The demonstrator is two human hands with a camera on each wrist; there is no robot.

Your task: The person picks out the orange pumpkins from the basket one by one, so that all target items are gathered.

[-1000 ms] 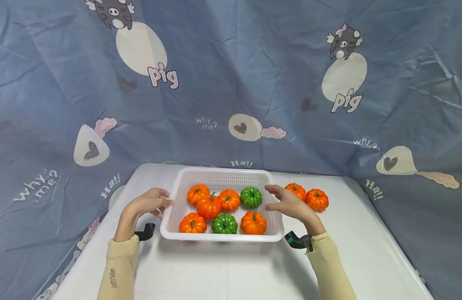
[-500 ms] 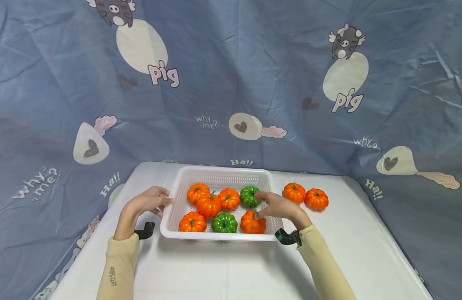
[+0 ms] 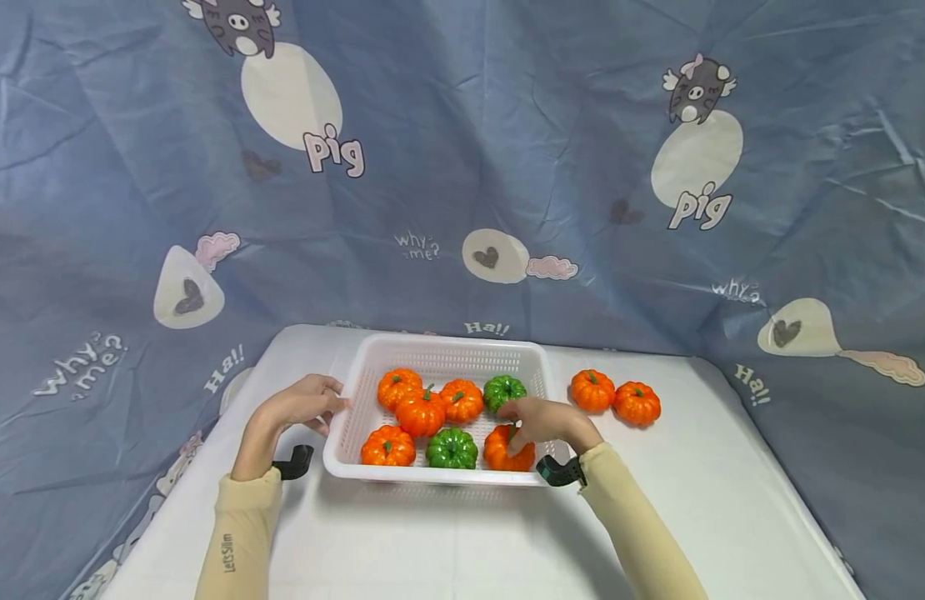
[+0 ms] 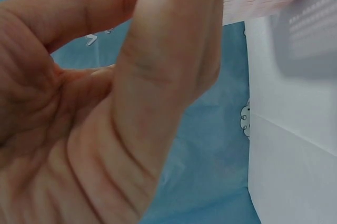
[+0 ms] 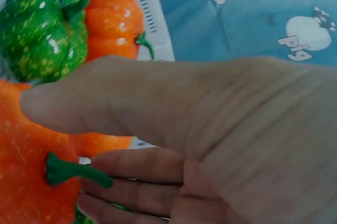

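Note:
A white plastic basket [image 3: 447, 475] on the table holds several small pumpkins, orange and green. My right hand [image 3: 541, 419] reaches over its right side, around the near-right orange pumpkin [image 3: 500, 454]. In the right wrist view the thumb lies straight across this orange pumpkin [image 5: 26, 155]. The other fingers [image 5: 142, 195] extend beside its green stem, fairly straight; whether they press on it cannot be told. A green pumpkin [image 3: 504, 392] sits just behind that hand. My left hand [image 3: 301, 402] is at the basket's left wall, fingertips at the rim, fingers loosely bent.
Two orange pumpkins [image 3: 592, 391] lie side by side on the white table [image 3: 432, 550], right of the basket. A patterned blue cloth [image 3: 447, 167] hangs behind the table and at both sides.
My right hand has moved left from the basket's right rim and down around the near-right orange pumpkin. The left hand stays at the left rim. The pumpkins have kept their places.

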